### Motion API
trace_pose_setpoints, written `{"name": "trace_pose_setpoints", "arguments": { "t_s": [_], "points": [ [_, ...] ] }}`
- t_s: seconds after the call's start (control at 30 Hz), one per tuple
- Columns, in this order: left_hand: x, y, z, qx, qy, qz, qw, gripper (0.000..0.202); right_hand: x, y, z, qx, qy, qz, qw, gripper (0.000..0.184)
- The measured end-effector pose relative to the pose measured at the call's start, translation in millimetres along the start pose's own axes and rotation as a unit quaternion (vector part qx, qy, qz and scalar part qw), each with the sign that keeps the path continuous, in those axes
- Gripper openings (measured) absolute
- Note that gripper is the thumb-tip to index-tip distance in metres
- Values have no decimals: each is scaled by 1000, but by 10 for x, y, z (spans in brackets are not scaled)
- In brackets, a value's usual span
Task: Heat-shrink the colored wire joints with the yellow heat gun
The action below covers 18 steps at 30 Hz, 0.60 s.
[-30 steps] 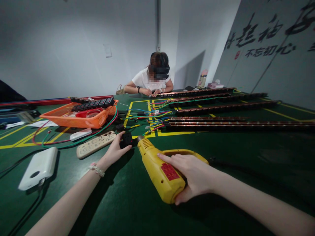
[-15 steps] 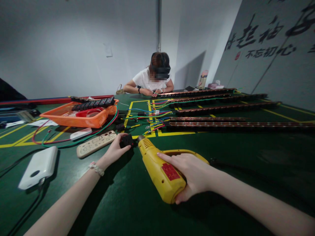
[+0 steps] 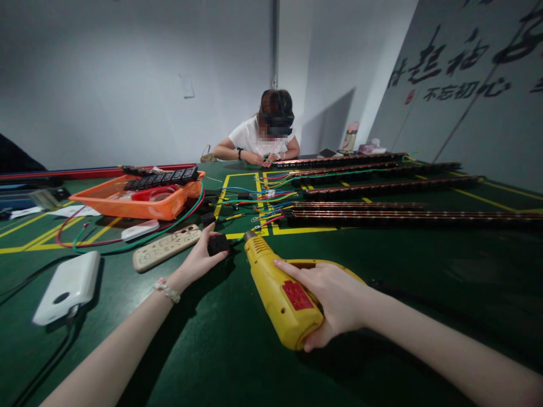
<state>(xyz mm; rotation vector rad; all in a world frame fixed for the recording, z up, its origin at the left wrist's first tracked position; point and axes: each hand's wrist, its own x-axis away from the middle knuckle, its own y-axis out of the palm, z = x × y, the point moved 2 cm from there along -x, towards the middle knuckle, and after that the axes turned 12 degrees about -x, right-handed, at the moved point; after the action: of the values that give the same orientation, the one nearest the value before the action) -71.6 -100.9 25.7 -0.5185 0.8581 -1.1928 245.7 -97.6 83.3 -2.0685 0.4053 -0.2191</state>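
Socket [image 3: 219,244] pinched in L hand [image 3: 198,262] fingers, R hand [image 3: 335,302] gripping heat gun [image 3: 275,285], nozzle nr it

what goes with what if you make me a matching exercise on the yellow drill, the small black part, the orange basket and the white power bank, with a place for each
Things
1. yellow power drill
2. small black part
3. orange basket
4. white power bank

Places
a. near left of the green table, outside the left forearm
b. gripped in the right hand
c. pinched in the left hand
d. beyond the beige power strip, far left

Pairs: 1-b, 2-c, 3-d, 4-a
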Motion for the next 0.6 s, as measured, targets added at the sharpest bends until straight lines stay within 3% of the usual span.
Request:
{"name": "trace_pose_setpoints", "arguments": {
  "t_s": [0.33,0.6],
  "points": [
    [2,5,11,9,20,18,1000,85,24,-51,170,-6,-2,6,1000,125],
    [10,5,-7,3,12,-8,1000,85,17,-56,237,6,2,24,1000,121]
  ]
}}
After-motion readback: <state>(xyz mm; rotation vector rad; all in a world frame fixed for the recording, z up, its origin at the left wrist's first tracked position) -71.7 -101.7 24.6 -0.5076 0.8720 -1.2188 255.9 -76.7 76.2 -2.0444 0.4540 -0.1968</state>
